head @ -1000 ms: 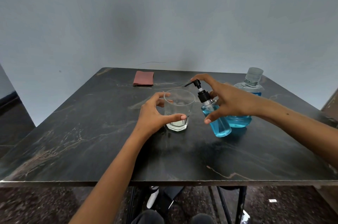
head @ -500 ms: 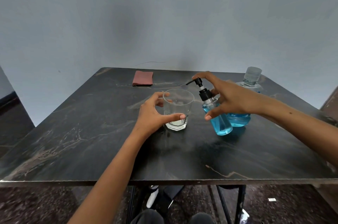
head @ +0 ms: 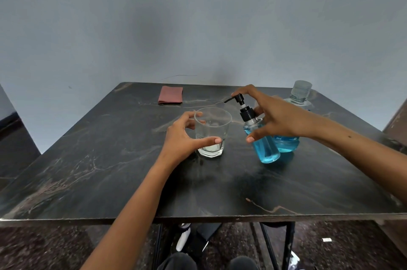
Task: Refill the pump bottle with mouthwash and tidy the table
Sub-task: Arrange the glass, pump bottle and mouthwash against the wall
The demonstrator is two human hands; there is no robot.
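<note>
The pump bottle [head: 265,148], clear with blue liquid and a black pump head, leans left with its nozzle above the rim of a clear glass [head: 212,132]. My right hand [head: 279,119] is shut on the bottle, forefinger on top of the pump, thumb under its neck. My left hand [head: 184,137] is curled around the left side of the glass, thumb across its front. A little pale liquid lies in the glass bottom. The mouthwash bottle [head: 296,102], clear with a clear cap and blue liquid low down, stands behind my right hand, partly hidden.
A folded reddish cloth [head: 170,95] lies at the back of the dark marble table [head: 92,170]. A grey wall rises behind the table. Table legs, my shoes and small objects show on the floor below the front edge.
My right hand has raised the pump bottle slightly and leaned its nozzle closer to the glass rim. My left hand has stayed on the glass.
</note>
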